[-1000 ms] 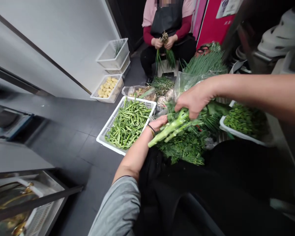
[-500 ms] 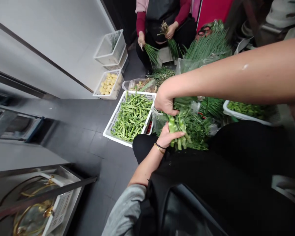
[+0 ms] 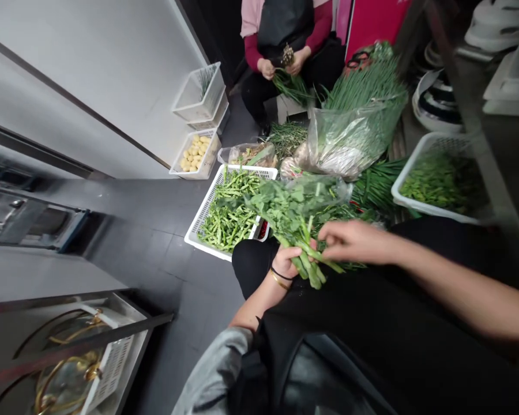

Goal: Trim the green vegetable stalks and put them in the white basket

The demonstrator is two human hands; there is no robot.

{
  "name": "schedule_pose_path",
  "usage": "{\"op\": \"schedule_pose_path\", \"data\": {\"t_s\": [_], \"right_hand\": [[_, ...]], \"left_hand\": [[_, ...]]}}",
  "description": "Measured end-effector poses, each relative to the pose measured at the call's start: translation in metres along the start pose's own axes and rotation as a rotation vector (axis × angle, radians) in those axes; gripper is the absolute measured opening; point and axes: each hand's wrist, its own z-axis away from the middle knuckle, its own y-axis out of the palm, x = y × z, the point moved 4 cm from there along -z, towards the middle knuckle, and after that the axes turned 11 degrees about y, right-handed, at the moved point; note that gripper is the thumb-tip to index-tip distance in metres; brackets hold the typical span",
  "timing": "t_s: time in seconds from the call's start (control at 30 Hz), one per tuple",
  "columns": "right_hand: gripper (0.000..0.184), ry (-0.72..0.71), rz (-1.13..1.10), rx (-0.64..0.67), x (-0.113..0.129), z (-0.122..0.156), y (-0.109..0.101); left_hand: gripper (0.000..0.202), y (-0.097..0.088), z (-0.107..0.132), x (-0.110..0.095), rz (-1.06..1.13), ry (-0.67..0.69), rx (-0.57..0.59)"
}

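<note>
My left hand (image 3: 286, 260) is wrapped round the thick pale-green stems of a bunch of leafy greens (image 3: 281, 210), held over my lap with the leaves pointing away from me. The cut stem ends stick out below my thumb. Close to the stems on the right is my right hand (image 3: 348, 241), slightly blurred, its fingers curled as in a pinch; what lies between the fingertips cannot be made out. More dark leafy greens (image 3: 341, 214) lie behind it in an open plastic bag.
A white basket of cut green stalks (image 3: 231, 213) stands front left, near potatoes in a crate (image 3: 195, 154). Chives in a plastic bag (image 3: 358, 109) and a basket of greens (image 3: 435, 184) are to the right. A co-worker (image 3: 288, 52) sits opposite, handling chives.
The bunch has swung upward and left, its leaves now spread over the basket's edge. My right hand has drawn back from above the bunch to its right side, low by the stems.
</note>
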Motion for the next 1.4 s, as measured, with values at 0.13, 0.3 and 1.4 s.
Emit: {"op": "schedule_pose_path", "data": {"t_s": [0.13, 0.3, 1.4], "right_hand": [[0.028, -0.138, 0.015, 0.155, 0.003, -0.009, 0.015], [0.034, -0.017, -0.617, 0.011, -0.016, -0.025, 0.000], [0.035, 0.014, -0.743, -0.114, -0.012, -0.091, 0.037]], "left_hand": [[0.029, -0.018, -0.001, -0.033, -0.098, 0.161, -0.225], [0.033, -0.034, 0.007, -0.057, 0.061, 0.308, -0.336], [0.033, -0.021, 0.003, -0.018, 0.033, 0.248, -0.513]]}}
